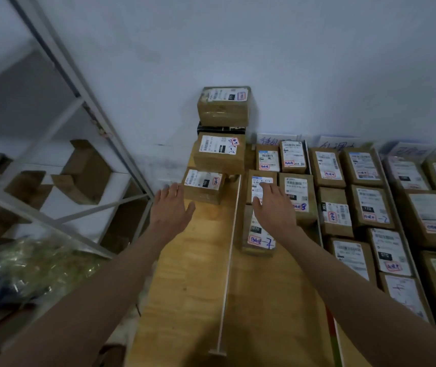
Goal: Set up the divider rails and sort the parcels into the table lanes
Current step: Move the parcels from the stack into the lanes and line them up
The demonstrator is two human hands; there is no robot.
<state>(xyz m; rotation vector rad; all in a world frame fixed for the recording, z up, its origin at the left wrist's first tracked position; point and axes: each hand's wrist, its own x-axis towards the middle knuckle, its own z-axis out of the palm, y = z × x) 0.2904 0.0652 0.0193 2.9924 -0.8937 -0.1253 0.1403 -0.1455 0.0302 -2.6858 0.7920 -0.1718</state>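
Reaching across a pale wooden table (193, 274), a person stretches both bare arms toward rows of brown cardboard parcels bearing white shipping labels. The left hand (170, 207) hangs over the table's far left lane with its fingers spread and straight, grasping nothing, its fingertips just beside a small brown labelled parcel (204, 186) at the near end of that lane. Behind that parcel sits a larger brown labelled box (220, 153), and beyond it a third brown box (224, 105) rests on a black box (221, 127) against the pale blue-white wall (264, 49). The right hand (273, 207) lies flat, fingers extended and released, on the label of a brown parcel in the second lane (260, 185); its wrist passes over a nearer brown parcel marked 070 (259, 235). A thin white divider rail (228, 260) runs lengthwise down the table between the two hands, separating the left lane from the second, and ends in a short crosspiece at the near edge. Farther right, more labelled brown parcels (370, 205) fill further lanes, packed close together, with handwritten white paper signs (276, 140) propped against the wall behind them. At left stands a grey metal shelving rack (60, 62) holding loose cardboard pieces (84, 170).
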